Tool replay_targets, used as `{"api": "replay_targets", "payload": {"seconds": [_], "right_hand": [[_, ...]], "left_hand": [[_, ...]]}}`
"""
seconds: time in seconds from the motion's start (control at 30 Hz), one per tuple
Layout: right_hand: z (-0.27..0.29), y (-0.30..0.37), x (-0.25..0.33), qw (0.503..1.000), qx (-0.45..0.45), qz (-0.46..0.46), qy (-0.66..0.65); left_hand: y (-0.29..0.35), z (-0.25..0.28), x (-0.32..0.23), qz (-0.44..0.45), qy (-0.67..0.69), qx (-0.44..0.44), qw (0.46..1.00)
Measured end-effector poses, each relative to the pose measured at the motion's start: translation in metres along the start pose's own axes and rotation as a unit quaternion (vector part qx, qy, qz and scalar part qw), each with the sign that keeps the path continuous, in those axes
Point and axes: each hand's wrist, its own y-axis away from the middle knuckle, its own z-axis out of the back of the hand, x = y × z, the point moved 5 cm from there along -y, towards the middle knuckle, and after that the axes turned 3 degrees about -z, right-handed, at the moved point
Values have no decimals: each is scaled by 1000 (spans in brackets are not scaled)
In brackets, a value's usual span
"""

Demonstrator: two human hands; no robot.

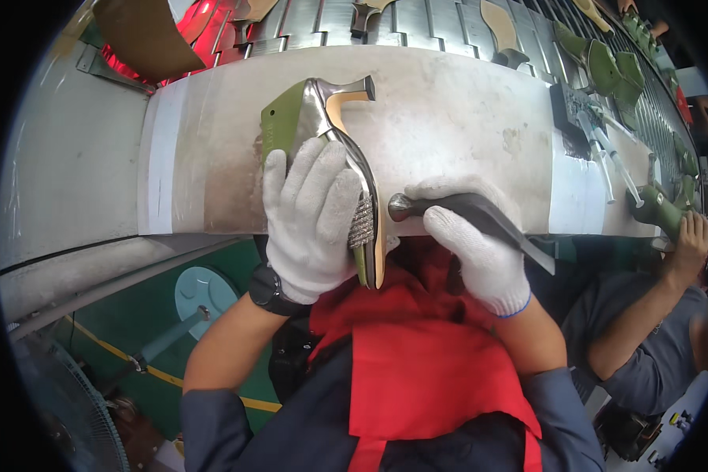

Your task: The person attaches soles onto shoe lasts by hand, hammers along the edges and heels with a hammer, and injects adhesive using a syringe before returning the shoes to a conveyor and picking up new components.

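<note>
Our shoe (361, 222), at 12 o'clock from us, looks largely assembled: heel (350, 89) on, green last (282, 119) not yet out. Our left hand (313, 216) holds it; our right hand (484, 259) grips a hammer (484, 215) at 3 o'clock from it.

Shoe factory floor, production line by the look of it. Slatted metal conveyor (428, 17) runs along the far side of the tabletop (464, 118), carrying heeled sole pieces (499, 23) and green lasts (603, 69). Silver heeled shoe (361, 169) being worked on a last, hammer-like tool (484, 216) beside it. Co-worker (641, 346) at right has another green last (657, 211). Green floor (182, 358) with yellow marking line (161, 375), caged fan (82, 405), red work apron (440, 385): all reads industrial.
</note>
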Motion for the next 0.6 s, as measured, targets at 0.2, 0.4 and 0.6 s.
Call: {"api": "replay_targets", "payload": {"seconds": [0.2, 0.4, 0.6], "right_hand": [[5, -11, 51, 994, 78, 50, 59], [-11, -32, 59, 956, 234, -60, 167], [-20, -41, 75, 948, 226, -4, 222]], "left_hand": [[-5, 1, -3, 15, -2, 34, 999], [-1, -5, -1, 12, 0, -5, 1000], [-2, 0, -1, 49, 31, 36, 998]]}}
